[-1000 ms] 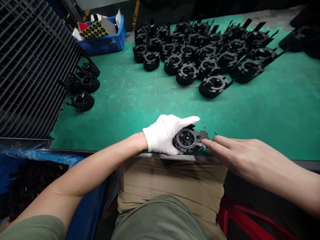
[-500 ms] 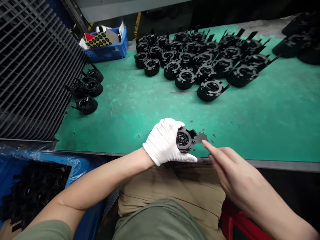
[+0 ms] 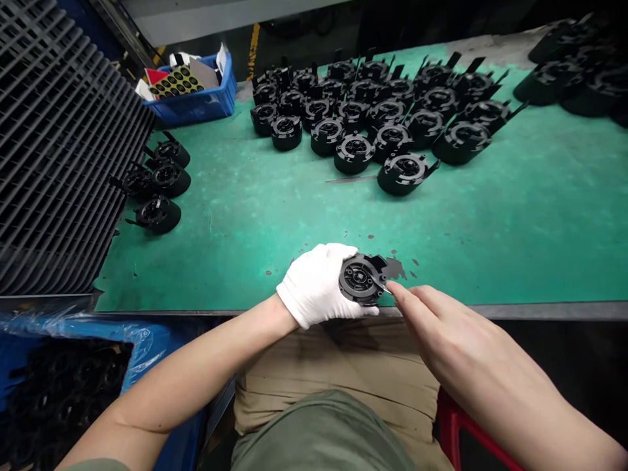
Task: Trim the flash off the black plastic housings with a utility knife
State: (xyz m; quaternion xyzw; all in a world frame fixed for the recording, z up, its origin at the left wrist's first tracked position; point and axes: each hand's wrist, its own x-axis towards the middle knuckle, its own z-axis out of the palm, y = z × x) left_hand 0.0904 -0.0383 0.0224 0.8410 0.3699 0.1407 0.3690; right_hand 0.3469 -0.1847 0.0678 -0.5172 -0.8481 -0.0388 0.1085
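Note:
Wearing a white glove, my left hand [image 3: 318, 284] grips a round black plastic part [image 3: 360, 278] near the table's front edge. Concentric rings and small holes show on the part's upward face, and a tab juts from its far right side. My bare right hand [image 3: 436, 320] is closed in a pinch around a thin, pale metal tool [image 3: 383, 285], perhaps a blade or tweezers. The tool's tip reaches over the right side of the part's face; whether it touches is too small to tell. Fingers hide most of the tool.
Many similar black parts [image 3: 354, 154] stand at the back of the green table [image 3: 275, 209], with several more [image 3: 169, 176] at left by a slatted grey rack [image 3: 59, 144]. A blue bin [image 3: 196, 104] holds sheets. Below left, a plastic-lined blue crate [image 3: 147, 340] contains black parts.
My right hand has moved left and slightly down, bringing the thin tool over the black part. My left hand keeps its hold, its fingers drawn closer round the part. The whole view has shifted slightly.

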